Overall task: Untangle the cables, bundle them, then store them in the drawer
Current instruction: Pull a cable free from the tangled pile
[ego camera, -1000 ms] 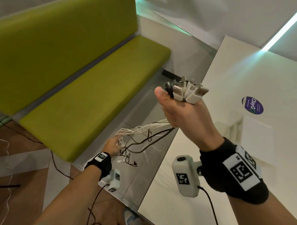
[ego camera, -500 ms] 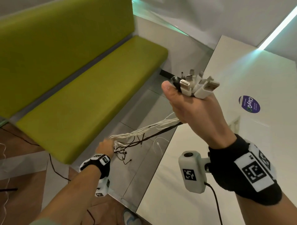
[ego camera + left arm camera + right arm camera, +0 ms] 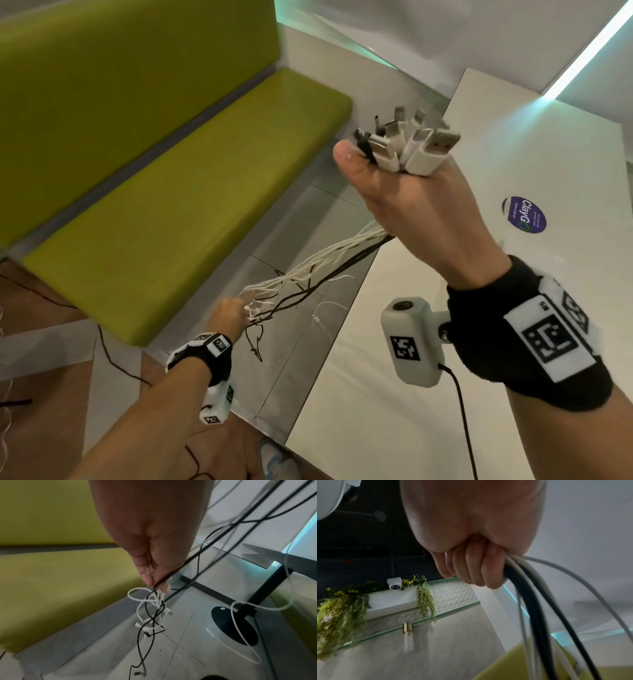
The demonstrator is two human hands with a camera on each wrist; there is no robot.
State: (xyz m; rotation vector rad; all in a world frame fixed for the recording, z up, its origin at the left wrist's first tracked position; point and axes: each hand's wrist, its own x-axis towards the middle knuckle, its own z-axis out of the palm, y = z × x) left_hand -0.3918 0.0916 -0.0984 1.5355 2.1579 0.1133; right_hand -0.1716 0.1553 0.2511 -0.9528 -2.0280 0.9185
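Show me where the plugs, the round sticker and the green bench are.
plugs (image 3: 407, 147): head view, on the white housings.
round sticker (image 3: 523, 215): head view, its middle.
green bench (image 3: 164, 219): head view, on the seat cushion.

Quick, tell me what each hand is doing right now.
Left hand: fingertips pinch the lower ends of the white and black cables.
Right hand: fist gripped round the same cables, plugs sticking out on top.

A round purple sticker (image 3: 524, 214) on the white table (image 3: 394, 394), just beyond the right hand's (image 3: 421, 219) fingers, read "ClayGo"; its smaller print was illegible.
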